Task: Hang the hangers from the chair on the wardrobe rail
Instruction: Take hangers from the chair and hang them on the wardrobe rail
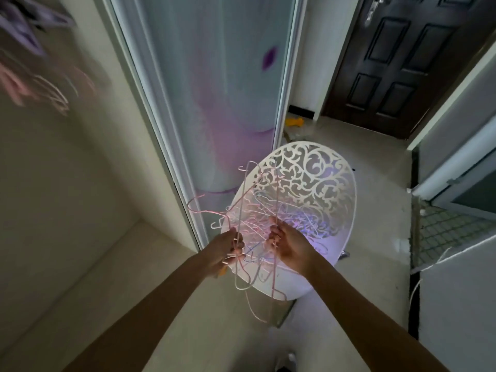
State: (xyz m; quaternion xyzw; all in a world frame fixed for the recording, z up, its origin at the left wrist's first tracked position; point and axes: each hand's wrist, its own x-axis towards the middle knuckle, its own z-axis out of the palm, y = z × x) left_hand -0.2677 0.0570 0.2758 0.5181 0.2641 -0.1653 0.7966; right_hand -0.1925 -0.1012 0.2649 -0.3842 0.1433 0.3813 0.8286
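Observation:
A tangled bunch of thin pink and white wire hangers (248, 218) is lifted above a white chair (316, 183) with a cut-out scroll-pattern back. My left hand (228, 249) grips the bunch at its lower left. My right hand (288, 244) pinches wires on the bunch's right side. More hangers (51, 92) hang blurred at the upper left inside the open wardrobe (67, 183). The rail itself is out of view.
A frosted sliding wardrobe door (214, 89) with purple tints stands just behind the chair. A dark panelled door (397, 57) is at the back right, a yellow object (295, 121) lies on the floor near it. A wall edge and tiled floor (442, 226) are on the right.

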